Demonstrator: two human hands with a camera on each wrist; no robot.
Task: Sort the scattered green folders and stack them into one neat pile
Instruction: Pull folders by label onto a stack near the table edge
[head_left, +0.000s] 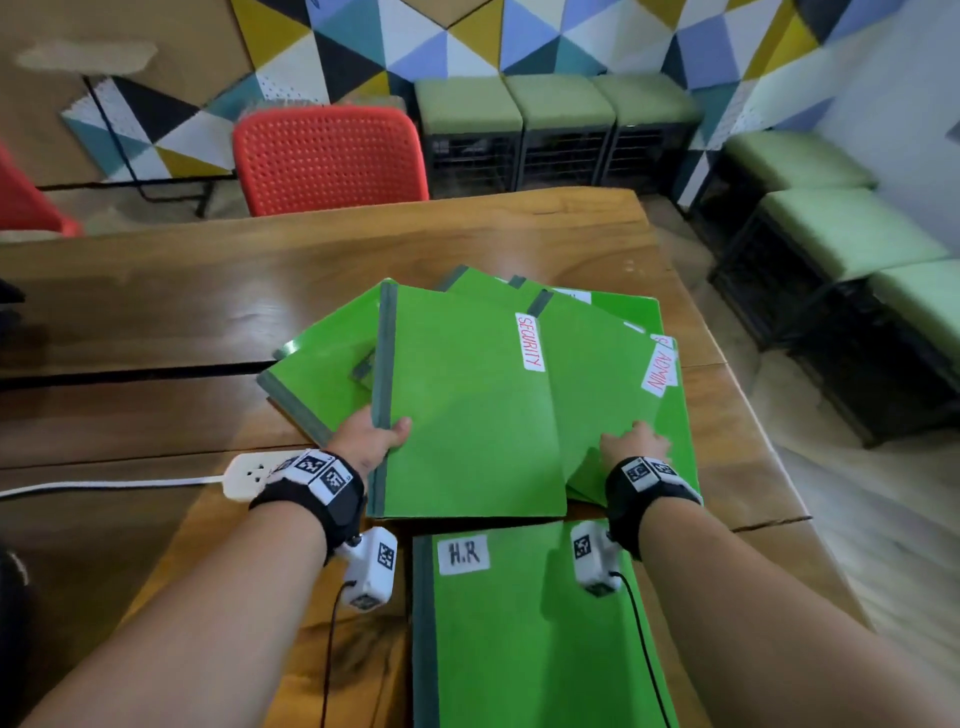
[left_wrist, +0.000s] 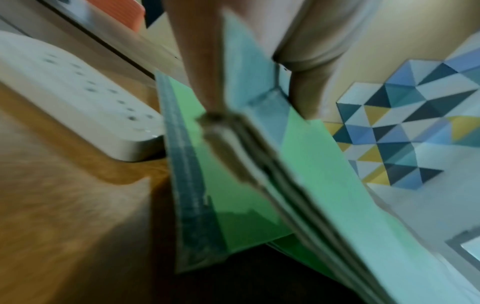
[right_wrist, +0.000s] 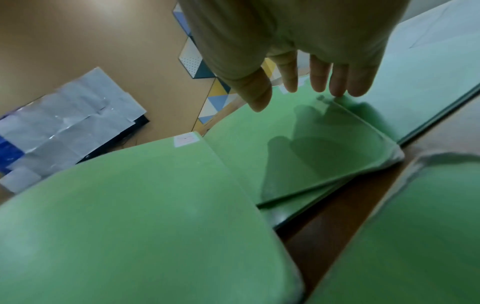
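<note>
Several green folders lie fanned out on the wooden table (head_left: 156, 322). My left hand (head_left: 371, 434) grips the dark spine edge of the SECURITY folder (head_left: 467, 415), thumb on top; in the left wrist view the fingers (left_wrist: 205, 61) and thumb pinch that spine (left_wrist: 249, 82), lifted off the folder below. My right hand (head_left: 636, 441) hovers open over the ADMIN folder (head_left: 602, 374), its straight fingers (right_wrist: 318, 78) near a folder edge (right_wrist: 337, 127). A separate H.R folder (head_left: 519, 623) lies nearest me.
A white power strip (head_left: 254, 473) with its cord lies just left of my left wrist. A red chair (head_left: 327, 156) stands behind the table. Green stools (head_left: 561, 104) line the back and right walls. The table's right edge (head_left: 727, 364) runs close to the folders.
</note>
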